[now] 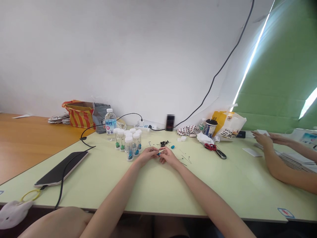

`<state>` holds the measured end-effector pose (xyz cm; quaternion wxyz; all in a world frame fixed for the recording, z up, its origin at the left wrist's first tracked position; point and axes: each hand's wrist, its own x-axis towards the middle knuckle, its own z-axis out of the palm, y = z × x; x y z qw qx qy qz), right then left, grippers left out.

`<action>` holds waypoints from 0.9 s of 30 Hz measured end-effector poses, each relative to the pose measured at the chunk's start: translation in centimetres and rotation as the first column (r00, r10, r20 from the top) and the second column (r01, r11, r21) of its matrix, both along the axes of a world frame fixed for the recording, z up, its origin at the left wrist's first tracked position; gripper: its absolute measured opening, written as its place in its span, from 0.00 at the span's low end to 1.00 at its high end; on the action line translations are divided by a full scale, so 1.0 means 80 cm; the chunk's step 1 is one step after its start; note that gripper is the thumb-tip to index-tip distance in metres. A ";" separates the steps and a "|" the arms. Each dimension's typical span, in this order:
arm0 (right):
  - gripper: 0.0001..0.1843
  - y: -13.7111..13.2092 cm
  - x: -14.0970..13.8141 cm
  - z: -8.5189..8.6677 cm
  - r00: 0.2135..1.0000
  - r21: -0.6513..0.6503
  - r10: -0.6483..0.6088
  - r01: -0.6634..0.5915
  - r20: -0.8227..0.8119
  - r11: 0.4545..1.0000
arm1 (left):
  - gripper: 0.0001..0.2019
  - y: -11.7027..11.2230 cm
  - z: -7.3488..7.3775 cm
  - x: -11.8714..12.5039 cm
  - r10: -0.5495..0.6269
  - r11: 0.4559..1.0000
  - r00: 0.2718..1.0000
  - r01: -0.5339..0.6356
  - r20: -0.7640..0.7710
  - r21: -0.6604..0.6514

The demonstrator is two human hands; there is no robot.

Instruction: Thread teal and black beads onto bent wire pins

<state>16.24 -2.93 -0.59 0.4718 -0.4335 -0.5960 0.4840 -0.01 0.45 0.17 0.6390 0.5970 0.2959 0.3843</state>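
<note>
My left hand (pixel 149 154) and my right hand (pixel 167 155) meet over the middle of the pale green table. Between their pinched fingertips is a small blue piece (pixel 158 153), mostly covered by the fingers, so its kind does not show. Just beyond lie a cluster of small black parts (pixel 163 143) and another blue piece (pixel 172 147). Thin wire-like pieces (pixel 186 158) are scattered to the right of my right hand. Left of my left hand stand several clear tubes with white caps (pixel 129 148), holding blue or green items.
A water bottle (pixel 110 125) stands behind the tubes, and a phone-like slab (pixel 61 169) with a cable lies at left. Red-handled scissors (pixel 210 147), a dark-lidded cup (pixel 211 128) and a paper bag (pixel 230 127) are at right. Another person's hands (pixel 264 138) handle white cards.
</note>
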 end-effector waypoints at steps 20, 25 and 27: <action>0.16 0.002 -0.001 -0.002 0.999 -0.005 -0.027 0.027 -0.028 1.000 | 0.13 -0.001 0.001 0.000 0.013 1.000 1.000 -0.013 -0.008 0.004; 0.13 0.002 -0.001 -0.002 1.000 -0.031 0.003 -0.003 -0.007 1.000 | 0.13 -0.002 0.003 0.001 0.004 1.000 1.000 -0.004 -0.028 0.010; 0.13 0.004 0.000 -0.004 1.000 -0.039 -0.007 0.006 -0.018 0.999 | 0.13 -0.002 0.003 0.001 0.004 1.000 1.000 -0.004 -0.026 0.010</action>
